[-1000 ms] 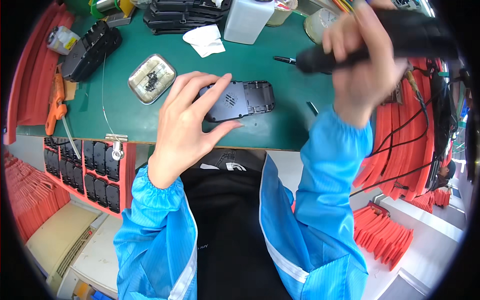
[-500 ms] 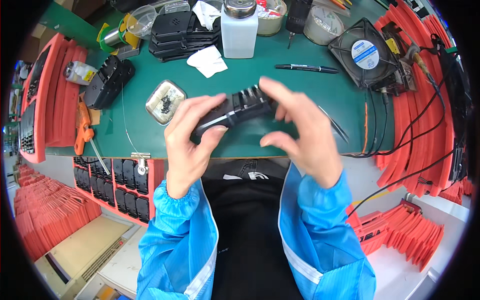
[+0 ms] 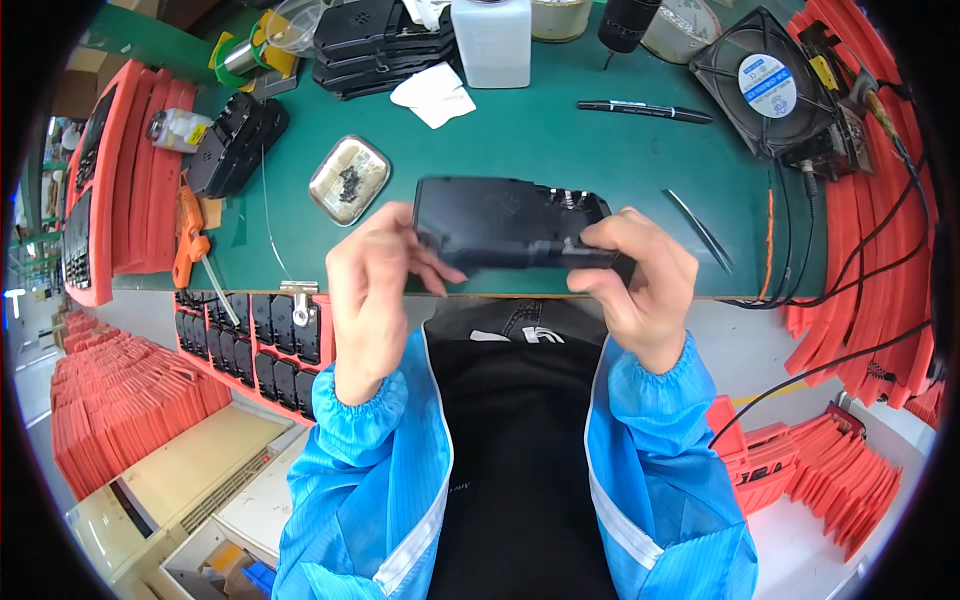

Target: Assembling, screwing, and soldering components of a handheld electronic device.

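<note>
A black plastic case (image 3: 480, 222) with small metal contacts at its right end is held level above the near edge of the bench. My right hand (image 3: 645, 285) pinches that right end, thumb below and fingers on the near face. At the case's left end is my left hand (image 3: 370, 285), its fingers loosely bent and apart. Some of its fingertips show just below the case's lower edge, and the rest are partly hidden. Beyond my left hand lies a small metal dish (image 3: 370, 165) holding tiny dark parts (image 3: 348, 184).
Tweezers (image 3: 699, 231) lie to the right, a black marker (image 3: 645, 111) farther back. A fan (image 3: 735, 110) and cables stand right, beside stacked red trays (image 3: 860, 240). Leftward are an orange-handled tool (image 3: 188, 238), another black case (image 3: 225, 155) and solder wire (image 3: 237, 58). Behind stands a white bottle (image 3: 492, 45).
My right hand has closed on the case's right end, while my left hand has loosened. The case has turned to lie level, its broad flat face now showing. The view has shifted slightly.
</note>
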